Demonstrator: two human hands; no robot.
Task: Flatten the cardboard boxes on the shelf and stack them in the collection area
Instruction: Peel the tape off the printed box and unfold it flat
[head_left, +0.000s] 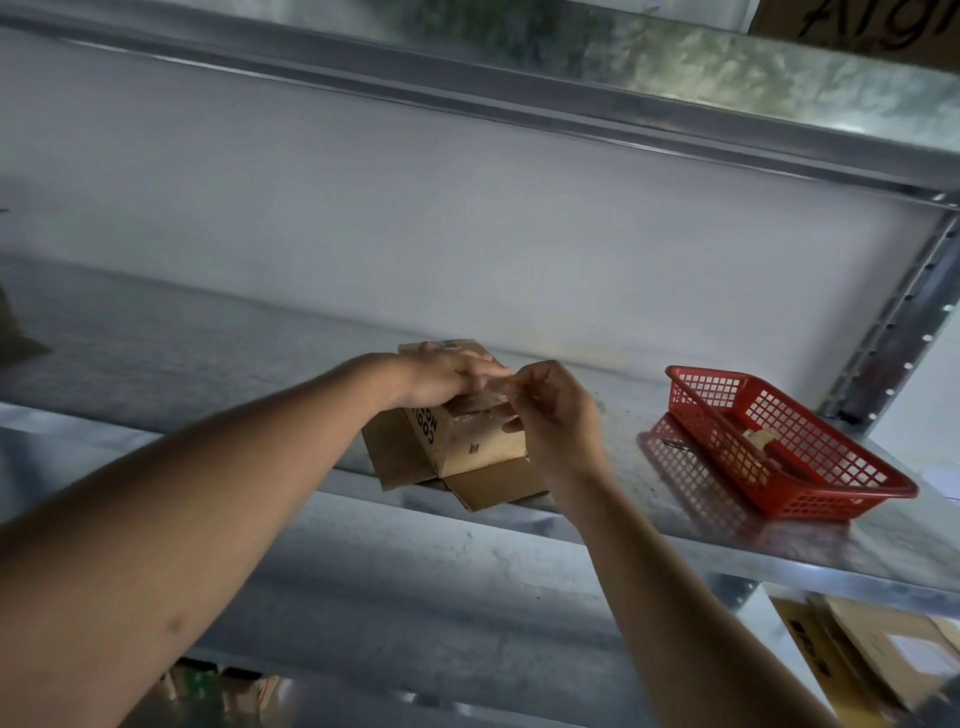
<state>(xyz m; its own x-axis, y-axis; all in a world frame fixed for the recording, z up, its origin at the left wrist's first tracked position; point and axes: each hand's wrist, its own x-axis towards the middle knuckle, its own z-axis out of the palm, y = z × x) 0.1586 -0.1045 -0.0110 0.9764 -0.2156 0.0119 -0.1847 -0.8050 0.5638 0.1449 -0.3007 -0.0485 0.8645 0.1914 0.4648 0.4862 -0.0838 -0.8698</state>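
Observation:
A small brown cardboard box (470, 447) with black print lies on the metal shelf (182, 353), its near flaps spread open toward the shelf's front edge. My left hand (441, 379) rests flat on top of the box and holds it down. Just to its right, my right hand (550, 410) pinches a strip of clear tape (485, 402) that runs along the box's top. The far end of the box is hidden behind my left hand.
A red plastic mesh basket (810, 462) with small items inside sits on the shelf to the right. A perforated steel upright (904, 322) stands at the far right. Flat cardboard pieces (883, 654) lie below the shelf at lower right. Another shelf hangs overhead.

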